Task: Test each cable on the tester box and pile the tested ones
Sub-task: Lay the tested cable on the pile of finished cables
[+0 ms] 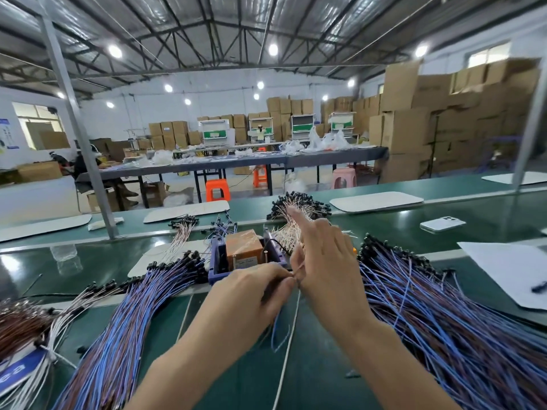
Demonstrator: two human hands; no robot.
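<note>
- The left hand (pixel 251 294) is clenched, its fingertips nipping a thin cable (pixel 289 335) just below the middle of the frame.
- The right hand (pixel 325 261) meets it there, thumb closed on the same strands, the forefinger sticking straight up (the other fingers curl out of sight behind).
- From the pinch a pale strand and a blue strand hang down toward the bottom edge.
- Just above the fingertips sits the tester box (pixel 244 251): a squat purple plastic frame round an orange block, with upright metal pins.
- Fanned heaps of blue and purple cables with black tips lie at lower left (pixel 124 321) and lower right (pixel 458 335).
- A tangle of whitish wires (pixel 296 202) lies above the box.
- All rests on a glossy green bench (pixel 319 365).
</note>
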